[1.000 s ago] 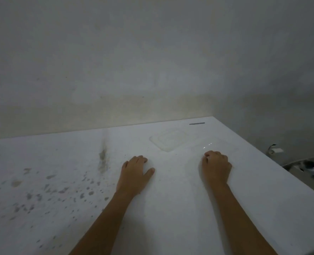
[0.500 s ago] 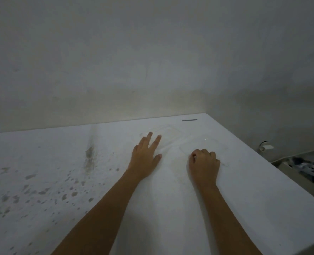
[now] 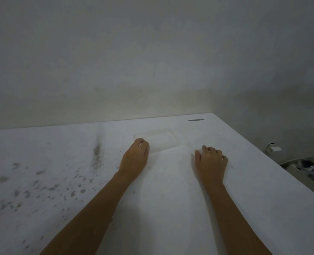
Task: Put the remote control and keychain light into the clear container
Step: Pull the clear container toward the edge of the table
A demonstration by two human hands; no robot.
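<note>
A shallow clear container (image 3: 159,141) lies on the white table (image 3: 170,208), hard to see against it. My left hand (image 3: 135,159) has its fingers curled over the container's near-left corner. A second faint clear piece (image 3: 205,141) lies to its right. My right hand (image 3: 210,163) rests on the table at that piece's near edge with its fingers curled under, and nothing shows in it. No remote control or keychain light is visible.
A thin dark strip (image 3: 196,120) lies near the table's far right corner. Grey stains (image 3: 97,155) mark the table's left half. A wall runs along the back. Past the right edge, clutter (image 3: 307,169) sits on the floor.
My left hand reached forward with spread fingers, then curled them onto the clear container's corner. My right hand stayed curled in place. The view shifted slightly.
</note>
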